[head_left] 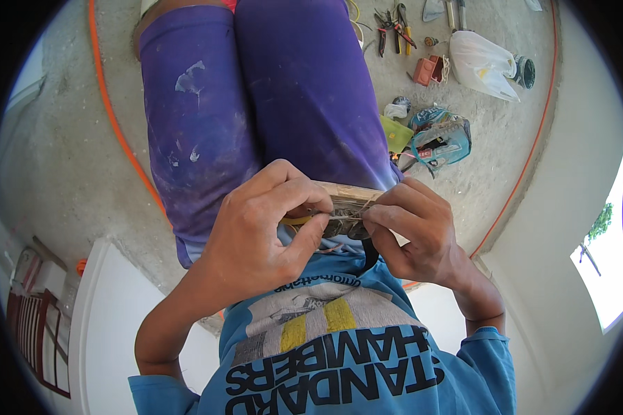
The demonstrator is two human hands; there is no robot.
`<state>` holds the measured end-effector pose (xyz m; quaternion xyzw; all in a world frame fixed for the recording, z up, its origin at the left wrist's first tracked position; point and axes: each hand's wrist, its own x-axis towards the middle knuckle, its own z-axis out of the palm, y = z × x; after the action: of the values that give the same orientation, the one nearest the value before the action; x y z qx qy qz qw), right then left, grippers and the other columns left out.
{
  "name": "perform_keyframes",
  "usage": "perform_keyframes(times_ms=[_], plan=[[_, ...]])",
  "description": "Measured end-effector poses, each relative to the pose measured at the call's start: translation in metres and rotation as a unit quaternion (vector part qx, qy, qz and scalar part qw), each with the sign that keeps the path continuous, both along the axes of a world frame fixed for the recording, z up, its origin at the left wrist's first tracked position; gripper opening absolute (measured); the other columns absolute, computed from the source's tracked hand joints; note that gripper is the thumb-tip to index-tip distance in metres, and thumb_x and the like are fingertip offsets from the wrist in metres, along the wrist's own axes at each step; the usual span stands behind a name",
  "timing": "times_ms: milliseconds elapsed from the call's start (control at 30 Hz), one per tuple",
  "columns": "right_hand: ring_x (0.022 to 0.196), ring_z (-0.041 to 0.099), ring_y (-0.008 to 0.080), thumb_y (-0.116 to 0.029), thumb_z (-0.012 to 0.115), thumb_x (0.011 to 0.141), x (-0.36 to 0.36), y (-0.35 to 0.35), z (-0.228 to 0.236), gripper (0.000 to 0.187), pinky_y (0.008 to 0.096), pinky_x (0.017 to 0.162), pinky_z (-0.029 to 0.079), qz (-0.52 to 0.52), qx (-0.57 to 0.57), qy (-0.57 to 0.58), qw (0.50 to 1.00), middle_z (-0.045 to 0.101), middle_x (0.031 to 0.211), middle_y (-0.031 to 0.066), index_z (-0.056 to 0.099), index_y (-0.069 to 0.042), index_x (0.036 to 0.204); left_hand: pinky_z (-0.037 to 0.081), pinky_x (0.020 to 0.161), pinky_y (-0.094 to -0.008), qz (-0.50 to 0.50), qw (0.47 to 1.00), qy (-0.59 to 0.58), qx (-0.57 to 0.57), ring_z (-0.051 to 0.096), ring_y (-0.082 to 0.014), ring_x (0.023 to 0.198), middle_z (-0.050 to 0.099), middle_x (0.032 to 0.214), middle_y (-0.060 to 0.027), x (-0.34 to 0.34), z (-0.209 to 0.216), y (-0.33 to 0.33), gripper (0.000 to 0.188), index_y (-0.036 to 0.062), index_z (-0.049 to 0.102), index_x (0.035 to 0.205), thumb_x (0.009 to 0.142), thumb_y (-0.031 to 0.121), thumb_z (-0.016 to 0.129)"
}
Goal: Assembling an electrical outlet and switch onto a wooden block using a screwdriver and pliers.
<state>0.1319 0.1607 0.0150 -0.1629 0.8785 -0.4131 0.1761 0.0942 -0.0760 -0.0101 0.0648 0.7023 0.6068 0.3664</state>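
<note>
The left hand (259, 225) pinches a thin pale wire (340, 217) between thumb and forefinger. The right hand (419, 225) faces it, its fingertips drawn together on the wire's other end. The wire runs across a small dark fitting (346, 227) at the person's lap, between the two hands, with a pale wooden strip (349, 191) along its far edge. The fingers cover both ends of the fitting, so its exact kind is hard to make out. A yellow wire (296, 221) shows beside the left fingertips.

Beneath the hands is a blue printed shirt (339, 311); beyond them, purple legwear (304, 90) with pale smears on one leg blocks the view of the middle of the concrete floor (111, 194).

Just past the right-hand leg, a clear blue bag (450, 142) with things inside lies near a yellow-green piece (396, 135). Farther off are a reddish box (428, 71), a white plastic bag (481, 62) touching a dark round container (525, 72), and yellow-handled pliers (404, 28) next to red-handled pliers (383, 41). A thick orange hose (104, 90) curves down the left and passes out of sight behind the leg; a thinner orange cord (533, 162) runs along the right-hand wall (567, 124).
</note>
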Motion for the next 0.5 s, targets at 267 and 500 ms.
perform_keyframes(times_ms=[267, 500], plan=[[0.066, 0.055, 0.0258, 0.006, 0.07, 0.069, -0.008, 0.007, 0.011, 0.019, 0.0392, 0.056, 0.043, 0.011, 0.035, -0.099, 0.994, 0.06, 0.075, 0.0101, 0.069, 0.0, 0.088, 0.06, 0.067, -0.0295, -0.07, 0.993, 0.037, -0.083, 0.075, -0.0199, 0.074, 0.072, 0.089, -0.0117, -0.012, -0.001, 0.018, 0.01, -0.0015, 0.075, 0.092, 0.083, -0.003, 0.076], [0.07, 0.058, 0.0316, -0.003, 0.069, 0.074, -0.014, 0.011, 0.013, 0.009, 0.0442, 0.061, 0.048, 0.015, 0.067, -0.17, 0.983, 0.058, 0.077, 0.0125, 0.068, -0.001, 0.083, 0.06, 0.068, -0.0295, -0.144, 0.984, 0.028, -0.1, 0.076, -0.0211, 0.074, 0.073, 0.081, -0.0137, -0.031, 0.006, 0.033, 0.009, -0.0026, 0.072, 0.087, 0.079, -0.005, 0.076]])
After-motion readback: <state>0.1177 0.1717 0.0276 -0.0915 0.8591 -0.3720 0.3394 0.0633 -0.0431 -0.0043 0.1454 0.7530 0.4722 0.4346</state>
